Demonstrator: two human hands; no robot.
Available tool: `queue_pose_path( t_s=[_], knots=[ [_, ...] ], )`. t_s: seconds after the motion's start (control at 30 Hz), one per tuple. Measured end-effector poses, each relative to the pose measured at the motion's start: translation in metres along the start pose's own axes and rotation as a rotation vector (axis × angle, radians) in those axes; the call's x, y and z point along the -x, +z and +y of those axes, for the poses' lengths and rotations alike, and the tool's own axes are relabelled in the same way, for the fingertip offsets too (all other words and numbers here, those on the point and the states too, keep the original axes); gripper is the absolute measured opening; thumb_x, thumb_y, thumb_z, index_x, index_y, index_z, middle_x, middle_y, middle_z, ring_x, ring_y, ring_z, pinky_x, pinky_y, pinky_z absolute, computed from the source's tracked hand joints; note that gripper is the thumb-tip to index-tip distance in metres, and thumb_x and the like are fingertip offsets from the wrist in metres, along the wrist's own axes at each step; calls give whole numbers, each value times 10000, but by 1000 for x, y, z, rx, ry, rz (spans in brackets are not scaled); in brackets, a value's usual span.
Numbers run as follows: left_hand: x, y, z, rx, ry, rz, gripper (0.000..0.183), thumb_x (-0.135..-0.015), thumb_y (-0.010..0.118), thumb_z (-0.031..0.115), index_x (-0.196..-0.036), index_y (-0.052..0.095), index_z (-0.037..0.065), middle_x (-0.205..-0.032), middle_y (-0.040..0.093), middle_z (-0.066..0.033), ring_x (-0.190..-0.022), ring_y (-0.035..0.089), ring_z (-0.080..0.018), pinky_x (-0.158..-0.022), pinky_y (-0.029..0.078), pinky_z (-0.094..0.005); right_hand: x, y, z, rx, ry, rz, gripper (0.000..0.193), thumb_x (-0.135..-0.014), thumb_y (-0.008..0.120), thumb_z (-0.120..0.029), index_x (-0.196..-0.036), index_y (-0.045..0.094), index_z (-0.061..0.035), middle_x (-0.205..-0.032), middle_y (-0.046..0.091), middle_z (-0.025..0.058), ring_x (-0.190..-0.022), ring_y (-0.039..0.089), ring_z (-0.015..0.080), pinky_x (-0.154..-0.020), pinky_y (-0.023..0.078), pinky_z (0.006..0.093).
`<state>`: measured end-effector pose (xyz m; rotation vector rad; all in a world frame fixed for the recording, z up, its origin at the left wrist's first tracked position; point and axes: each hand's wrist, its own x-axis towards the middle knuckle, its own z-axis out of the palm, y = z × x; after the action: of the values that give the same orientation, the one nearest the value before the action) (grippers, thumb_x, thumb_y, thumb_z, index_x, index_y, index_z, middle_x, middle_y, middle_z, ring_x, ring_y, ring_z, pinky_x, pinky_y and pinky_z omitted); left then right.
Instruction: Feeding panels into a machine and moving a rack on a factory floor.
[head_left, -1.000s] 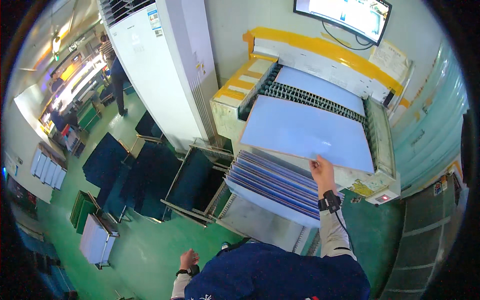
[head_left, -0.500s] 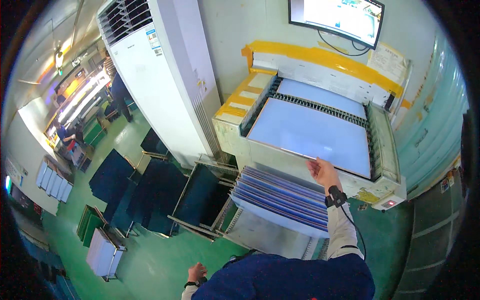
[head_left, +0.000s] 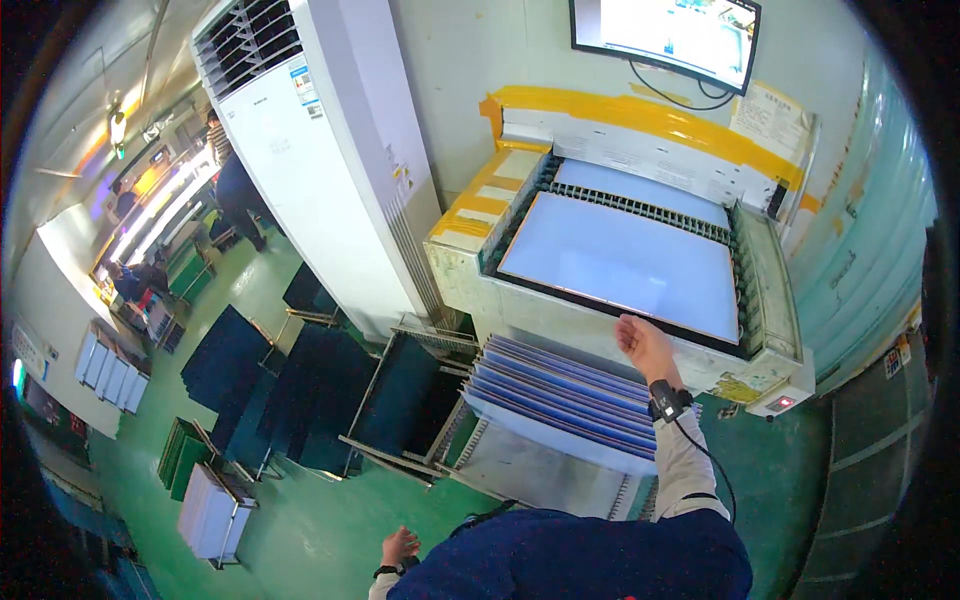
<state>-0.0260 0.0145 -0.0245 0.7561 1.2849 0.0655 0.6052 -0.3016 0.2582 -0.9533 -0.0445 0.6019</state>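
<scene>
My right hand [head_left: 645, 347], in a light sleeve with a black wrist device and cable, is just in front of a wide roller machine [head_left: 775, 290]. Its fingers are loosely bent and slightly apart, with nothing in them. Beyond the fingertips, a pale blue-white panel [head_left: 625, 262] with a copper-coloured edge lies flat on the rollers. A dark strip shows between the panel and my hand. Farther in, a second pale panel [head_left: 640, 190] is partly under the machine's cover. Low by my body hangs my left hand [head_left: 400, 547], holding nothing, its fingers loosely curled and apart.
Below my right arm stands a slotted rack [head_left: 540, 470] with several upright panels [head_left: 560, 395]. To the left are racks of dark panels [head_left: 315, 395] and a white-panel rack [head_left: 215, 515]. A tall white air conditioner [head_left: 310, 150] flanks the machine; a screen [head_left: 665, 35] hangs above.
The nearer panel has slid a little farther into the machine, away from my right hand, baring a dark strip at its near edge. My hands have barely moved; the view has shifted slightly.
</scene>
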Motion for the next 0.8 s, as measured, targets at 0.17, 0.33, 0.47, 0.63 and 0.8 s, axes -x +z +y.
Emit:
queue_pose_path(
  t_s=[0.17,0.33,0.47,0.63,0.8],
  knots=[
    [4,2,-3,-15,-1,-6,405,-864,568,314,-1069,472,-21,-976,588,-219,-724,621,-330,-564,530,-432,28,14,39,427,69,-23,259,-870,545,-236,-996,608,-17,-867,655,86,-755,625,167,-667,503,273],
    [2,3,-2,-17,-2,-24,439,-865,569,312,-1110,449,-32,-1002,581,-228,-731,622,-335,-576,534,-438,50,-4,111,1192,-134,-196,236,-820,592,-243,-895,653,-28,-750,662,80,-701,629,153,-625,495,310],
    [4,-1,0,-36,2,-36,445,-862,574,306,-1119,452,-35,-992,584,-221,-736,624,-336,-585,537,-440,80,5,142,1510,-119,-238,229,-779,610,-257,-889,657,-62,-738,656,98,-711,636,220,-631,484,346],
    [4,-7,-1,-43,-3,-25,416,-859,583,304,-1085,493,-34,-952,596,-201,-737,628,-326,-591,541,-424,101,5,161,1748,-197,-186,277,-762,602,-284,-924,648,-63,-857,649,149,-822,605,352,-685,473,451],
    [-2,-12,-7,-31,0,-31,403,-865,575,311,-1069,506,-29,-923,603,-184,-730,629,-312,-587,542,-411,101,0,170,1881,-90,-126,259,-762,582,-267,-883,644,-47,-878,640,170,-841,603,357,-697,469,469]
  ],
)
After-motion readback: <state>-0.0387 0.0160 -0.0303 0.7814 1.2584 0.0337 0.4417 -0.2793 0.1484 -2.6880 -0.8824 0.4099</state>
